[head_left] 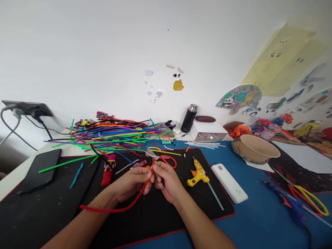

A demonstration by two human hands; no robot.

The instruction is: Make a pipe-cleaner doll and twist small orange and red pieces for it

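A long red pipe cleaner [124, 208] is pinched near one end by both hands, above the black mat [155, 221]. My left hand [135, 180] grips it from the left, thumb against fingers; its loose length curves down and left across my left forearm. My right hand [164, 180] closes on it close to the short upright tip. A bit of orange shows between the hands, too small to name. Just beyond my fingers lie scissors [168, 159] with orange-red handles. To the left is a small red figure [107, 174] made of pipe cleaners.
A heap of coloured pipe cleaners [116, 133] spreads along the back. Right of my hands lie a yellow glue gun [198, 174] and a white power bank [229, 183]. A black flask [189, 118], a beige bowl [259, 147] and a blue glue gun [287, 204] stand or lie farther off.
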